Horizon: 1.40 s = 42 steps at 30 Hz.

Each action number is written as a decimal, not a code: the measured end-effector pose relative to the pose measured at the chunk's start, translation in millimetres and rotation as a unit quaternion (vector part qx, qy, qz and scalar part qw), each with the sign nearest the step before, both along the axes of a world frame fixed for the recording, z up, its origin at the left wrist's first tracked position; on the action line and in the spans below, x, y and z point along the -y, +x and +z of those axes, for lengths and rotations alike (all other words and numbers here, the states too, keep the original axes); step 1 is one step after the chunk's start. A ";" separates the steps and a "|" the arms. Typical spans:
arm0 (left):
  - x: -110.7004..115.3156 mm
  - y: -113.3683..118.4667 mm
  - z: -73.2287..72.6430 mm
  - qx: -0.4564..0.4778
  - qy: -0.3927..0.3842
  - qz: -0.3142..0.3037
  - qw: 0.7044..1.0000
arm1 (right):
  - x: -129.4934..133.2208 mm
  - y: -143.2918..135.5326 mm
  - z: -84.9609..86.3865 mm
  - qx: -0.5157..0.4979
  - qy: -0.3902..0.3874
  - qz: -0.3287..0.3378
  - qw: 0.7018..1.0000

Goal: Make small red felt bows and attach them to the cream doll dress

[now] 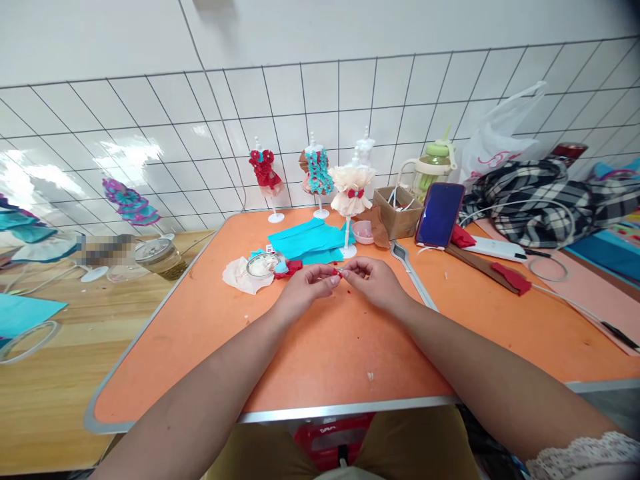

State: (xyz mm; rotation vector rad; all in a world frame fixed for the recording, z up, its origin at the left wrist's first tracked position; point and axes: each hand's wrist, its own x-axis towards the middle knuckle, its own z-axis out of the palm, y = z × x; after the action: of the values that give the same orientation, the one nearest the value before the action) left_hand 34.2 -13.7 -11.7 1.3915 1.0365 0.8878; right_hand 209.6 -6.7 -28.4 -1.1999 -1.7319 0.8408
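Observation:
Above the orange table [300,360], my left hand [309,288] and my right hand [376,283] meet at the fingertips. Both are closed in a pinch on a small red paper piece [338,271], mostly hidden by the fingers. Beside my left hand are a red paper scrap [293,267], a round tin [256,265] with cream bits in it, and cream crepe paper [239,279]. Blue crepe paper [305,241] lies behind the hands. Just beyond them stands a mini dress form [350,193] in a cream ruffled dress with a red bow.
Farther back are a red-dressed form [266,172] and a blue-dressed form [318,175]. To the right stand a cardboard box [403,220], an upright phone [439,215] and a green-lidded bottle [434,163], with a plaid cloth [530,200] and a cable. Grey scissors-like strip [417,283] lies near my right forearm.

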 end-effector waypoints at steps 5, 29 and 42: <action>0.2 1.6 -3.7 -0.021 0.003 0.026 0.999 | 3.6 -2.5 1.8 0.016 0.009 0.003 1.000; -5.2 -3.6 -6.0 -0.044 0.018 0.005 0.999 | 0.3 -3.1 -2.3 -0.042 -0.014 0.023 0.999; -5.1 -0.8 -7.9 -0.017 -0.003 0.020 1.000 | -1.6 -7.2 -8.9 -0.210 -0.176 0.053 0.960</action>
State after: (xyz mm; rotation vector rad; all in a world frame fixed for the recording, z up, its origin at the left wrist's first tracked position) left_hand 33.4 -8.6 -19.6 1.3889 1.0951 0.8913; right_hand 202.3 -5.1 -37.3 -1.0572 -1.3399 1.4035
